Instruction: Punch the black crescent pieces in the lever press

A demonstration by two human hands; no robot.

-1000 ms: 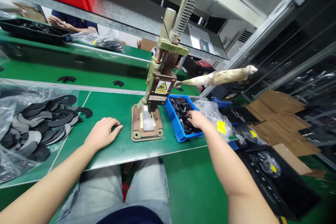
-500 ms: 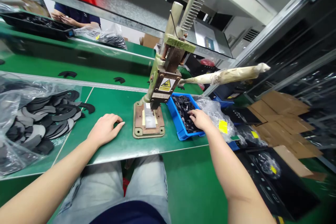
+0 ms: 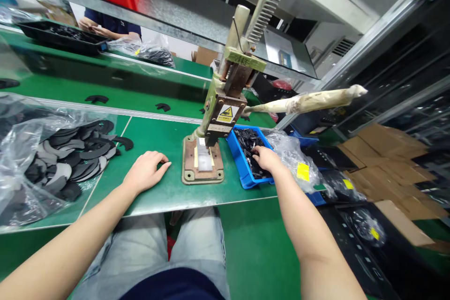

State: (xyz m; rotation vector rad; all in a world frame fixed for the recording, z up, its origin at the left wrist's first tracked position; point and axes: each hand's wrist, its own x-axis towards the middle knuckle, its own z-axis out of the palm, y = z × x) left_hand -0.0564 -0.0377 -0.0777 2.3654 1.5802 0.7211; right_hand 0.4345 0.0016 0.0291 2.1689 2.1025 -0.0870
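Observation:
My left hand (image 3: 147, 172) rests on the green tabletop (image 3: 154, 133), left of the press; it holds nothing, with the thumb apart from loosely bent fingers. My right hand (image 3: 266, 158) reaches into a blue bin (image 3: 247, 179) of small black parts (image 3: 249, 143). Its fingertips are drawn together among them, and whatever is between them is hidden. Between my hands stands a hand press (image 3: 225, 115) with a warning label and a long wrapped lever (image 3: 316, 101). A light, flat plate (image 3: 204, 161) lies on its base.
Curved dark pieces (image 3: 82, 154) spill from a clear plastic bag (image 3: 17, 164) at the left. Several more lie along the strip behind. Bagged goods (image 3: 293, 154) and cardboard (image 3: 393, 159) are at the right. Across the bench, a person's hands (image 3: 93, 28) are near a black tray (image 3: 59, 42).
The view has shifted slightly, so the bench appears a little further right. My right hand remains in the bin with its fingers a bit more drawn in; my left hand stays on the tabletop.

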